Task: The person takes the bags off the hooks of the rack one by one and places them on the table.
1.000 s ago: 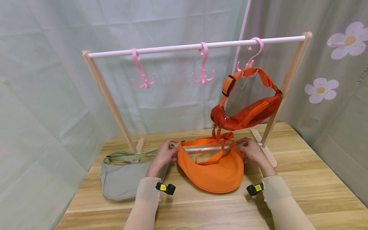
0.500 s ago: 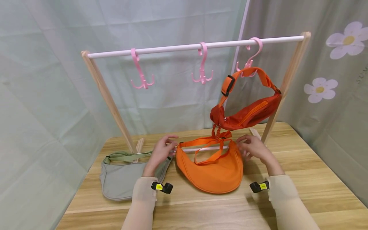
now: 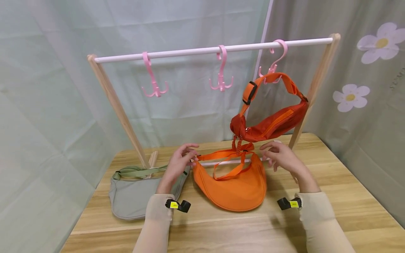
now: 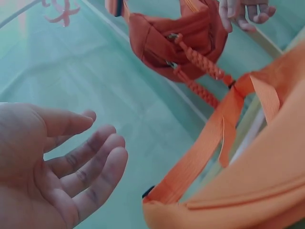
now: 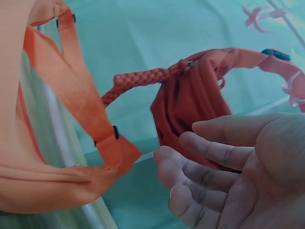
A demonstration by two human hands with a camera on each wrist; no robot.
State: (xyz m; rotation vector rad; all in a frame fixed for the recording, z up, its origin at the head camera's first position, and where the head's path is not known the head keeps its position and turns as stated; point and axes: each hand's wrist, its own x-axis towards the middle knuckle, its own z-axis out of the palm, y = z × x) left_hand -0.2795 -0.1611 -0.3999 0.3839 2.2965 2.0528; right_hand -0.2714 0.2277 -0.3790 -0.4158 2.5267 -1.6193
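On the table lies a bright orange crescent shoulder bag (image 3: 232, 193), its strap (image 4: 209, 143) looped over its top. My left hand (image 3: 181, 163) is by the bag's left end, fingers relaxed; in the left wrist view it stands apart from the bag with nothing in it. Off the bag's right end, my right hand (image 3: 280, 158) has loosely bent fingers and holds nothing. Above it a dark red-orange waist bag (image 3: 272, 123) hangs by its strap from the right pink hook (image 3: 271, 70), its braided zipper pulls (image 5: 143, 78) dangling toward the orange bag.
A grey bag (image 3: 142, 196) with a green strap lies left, partly behind my left forearm. Behind stands a wooden rack with a white rail (image 3: 190, 52). Two more pink hooks, a left hook (image 3: 153, 80) and a middle hook (image 3: 221, 75), carry nothing.
Both hands have let go of the orange bag's ends and drawn slightly apart, the right one moving up and to the right. The bag stays on the table.
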